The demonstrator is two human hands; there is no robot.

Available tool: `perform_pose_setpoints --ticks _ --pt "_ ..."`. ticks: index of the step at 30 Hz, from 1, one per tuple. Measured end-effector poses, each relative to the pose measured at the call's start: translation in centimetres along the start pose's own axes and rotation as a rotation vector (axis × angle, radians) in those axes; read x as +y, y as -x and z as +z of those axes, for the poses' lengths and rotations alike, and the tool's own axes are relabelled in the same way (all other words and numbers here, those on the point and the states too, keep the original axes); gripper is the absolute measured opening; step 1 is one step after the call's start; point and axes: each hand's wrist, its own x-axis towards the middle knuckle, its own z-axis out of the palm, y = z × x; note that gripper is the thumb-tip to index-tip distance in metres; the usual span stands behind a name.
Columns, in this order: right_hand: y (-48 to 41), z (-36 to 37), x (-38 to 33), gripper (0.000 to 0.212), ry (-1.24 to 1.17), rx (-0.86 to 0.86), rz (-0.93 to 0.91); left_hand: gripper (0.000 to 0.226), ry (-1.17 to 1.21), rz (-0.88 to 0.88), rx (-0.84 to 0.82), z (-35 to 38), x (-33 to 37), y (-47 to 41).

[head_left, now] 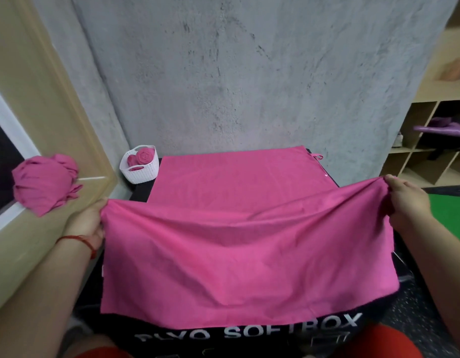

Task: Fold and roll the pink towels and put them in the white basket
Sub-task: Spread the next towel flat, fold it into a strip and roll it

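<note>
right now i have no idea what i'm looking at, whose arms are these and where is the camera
This is one picture from a camera worn on a person's head, looking down at their bare arms; no machine. The left hand and right hand each pinch the pink towel, holding one edge raised between them while its far part lies flat on a black soft box. At the box's far left corner stands a white basket with rolled towels. A crumpled heap of pink towels sits on the ledge.
</note>
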Motion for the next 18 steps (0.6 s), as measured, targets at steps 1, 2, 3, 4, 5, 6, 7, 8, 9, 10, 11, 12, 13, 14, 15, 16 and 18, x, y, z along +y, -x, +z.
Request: perform_pose_setpoints --ticks 1,2,3,4,5,6,7,8,9,10,11,12,13,14,15,16,18 --pt "-1.4 1.1 0.3 0.016 0.007 0.001 0.008 0.034 -0.042 0.023 0.001 1.4 0.2 -0.9" --pt "-2.8 2.3 0.6 0.023 0.007 -0.009 0.025 0.028 -0.067 0.013 0.024 2.4 0.2 -2.1" --pt "-4.0 3.6 0.7 0.027 0.023 -0.021 0.036 0.017 -0.077 0.025 0.04 3.3 0.3 -3.7" --pt "-4.9 4.7 0.9 0.029 0.042 -0.052 0.035 0.011 -0.126 0.032 0.071 3.4 0.0 -5.3" --pt "-5.7 5.8 1.5 0.032 0.071 -0.092 0.037 0.023 -0.196 0.042 0.06 3.4 -0.8 -7.5" --pt "-6.7 7.1 2.3 0.043 0.107 -0.125 0.031 0.038 -0.331 0.029 0.077 3.7 -1.6 -8.8" --pt "-7.7 8.2 3.6 0.058 0.18 -0.153 0.034 0.045 -0.473 0.018 0.082 3.8 -3.0 -10.2" --pt "-8.2 8.5 4.8 0.074 0.269 -0.185 0.031 0.043 -0.626 0.028 0.082 4.0 -4.2 -10.2" --pt "-8.3 8.4 6.2 0.087 0.417 -0.234 0.03 0.039 -0.782 0.056 0.08 4.4 -5.3 -8.7" --pt "-8.6 8.2 8.3 0.096 0.58 -0.288 0.03 0.043 -0.906 0.068 0.094 4.5 -6.8 -7.4" --pt "-8.9 7.9 10.3 0.099 0.756 -0.329 0.017 0.054 -1.038 0.053 0.093 4.2 -8.9 -6.6" --pt "-8.9 7.5 12.2 0.096 0.92 -0.369 -0.008 0.061 -1.167 0.029 0.094 3.7 -10.5 -5.4" --pt "-8.4 7.1 13.7 0.09 1.066 -0.379 -0.05 0.061 -1.301 0.055 0.101 3.0 -12.3 -4.7" --pt "-7.7 6.5 15.0 0.083 1.176 -0.37 -0.114 0.058 -1.41 0.11 0.113 2.1 -13.8 -4.3" --pt "-7.0 5.8 16.2 0.077 1.239 -0.336 -0.174 0.055 -1.506 0.173 0.11 1.5 -15.0 -3.8" --pt "-5.8 5.0 16.8 0.073 1.28 -0.286 -0.241 0.051 -1.551 0.229 0.128 1.1 -15.5 -3.2" --pt "-4.7 3.1 18.5 0.067 1.301 -0.195 -0.34 0.043 -1.574 0.302 0.167 0.6 -16.1 -2.5"
